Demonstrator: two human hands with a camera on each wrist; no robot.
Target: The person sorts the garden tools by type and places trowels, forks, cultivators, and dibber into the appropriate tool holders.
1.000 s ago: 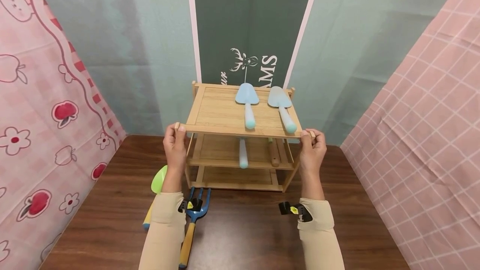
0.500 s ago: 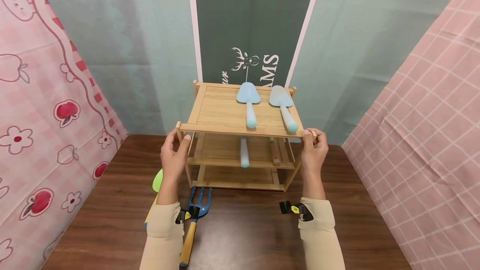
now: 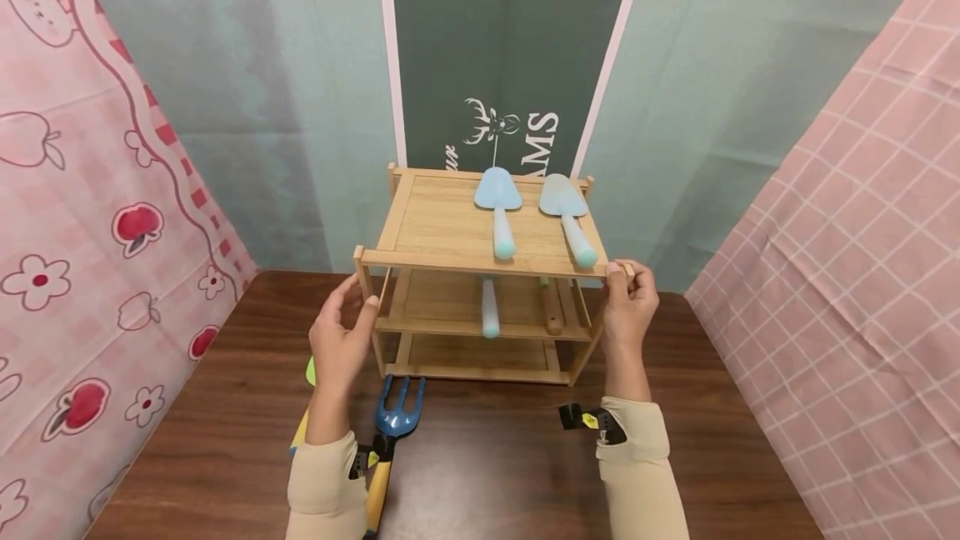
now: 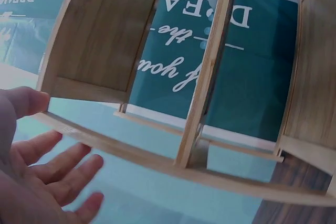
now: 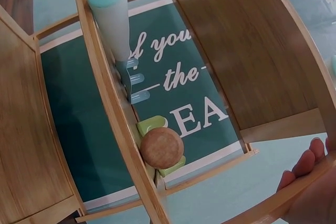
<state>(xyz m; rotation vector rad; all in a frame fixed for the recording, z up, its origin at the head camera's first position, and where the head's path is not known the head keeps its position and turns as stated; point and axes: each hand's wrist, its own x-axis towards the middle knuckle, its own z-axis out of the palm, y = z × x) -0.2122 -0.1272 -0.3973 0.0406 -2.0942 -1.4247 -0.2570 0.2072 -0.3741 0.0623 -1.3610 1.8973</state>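
A three-tier wooden shelf [image 3: 431, 219] stands between my hands. My right hand [image 3: 630, 307] grips its front right top corner, thumb in front. Beside the front left post, my left hand [image 3: 341, 348] has loosely spread fingers; in the left wrist view the thumb [image 4: 34, 100] is at the frame's edge, though contact is uncertain. On the top tier lie a blue toy trowel [image 3: 498, 188] and a paler one [image 3: 562, 195], handles forward. The middle tier holds a white-handled rake [image 5: 113, 24] with blue tines and a brown-handled tool [image 5: 161, 148] with green parts, mostly hidden.
On the brown table [image 3: 487, 473], a blue garden fork [image 3: 399, 419] with a yellow handle lies front left, partly under my left wrist. A green tool [image 3: 311, 371] with a yellow handle is partly hidden by that forearm. Curtains stand behind and at both sides.
My left hand has let go of the shelf's front left top corner and moved down and left, its fingers spreading. My right hand keeps its grip. The shelf and tools look unmoved.
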